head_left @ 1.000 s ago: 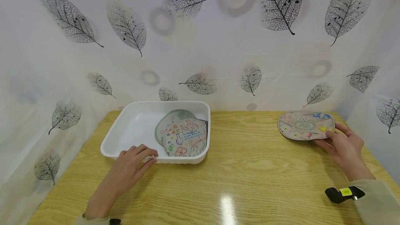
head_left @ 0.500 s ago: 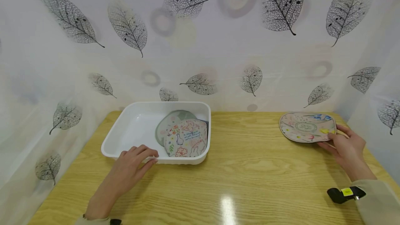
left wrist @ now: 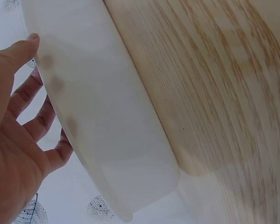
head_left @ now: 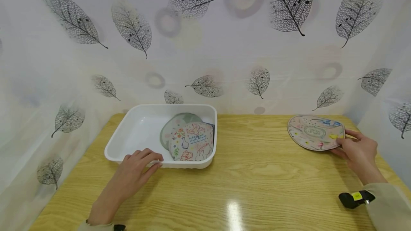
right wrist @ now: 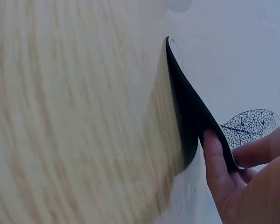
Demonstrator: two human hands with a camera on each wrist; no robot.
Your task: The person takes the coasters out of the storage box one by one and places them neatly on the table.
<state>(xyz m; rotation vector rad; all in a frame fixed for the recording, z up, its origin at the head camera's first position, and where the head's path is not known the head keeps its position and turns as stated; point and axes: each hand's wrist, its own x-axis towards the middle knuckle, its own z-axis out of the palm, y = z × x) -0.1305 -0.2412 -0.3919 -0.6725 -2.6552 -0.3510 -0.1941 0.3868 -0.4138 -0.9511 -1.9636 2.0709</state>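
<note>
Head camera looks forward and down; close wrist views share its table (head_left: 266,184).

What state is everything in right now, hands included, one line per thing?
Pink mat: bent, held edge raised.
White tub: upright, open-topped.
Green mat: in the tub, partly covered.
Lettered mat: in the tub, overlapping the green mat.
Left hand: gripping the tub's near rim.
Right hand: pinching the pink mat's right edge.
</note>
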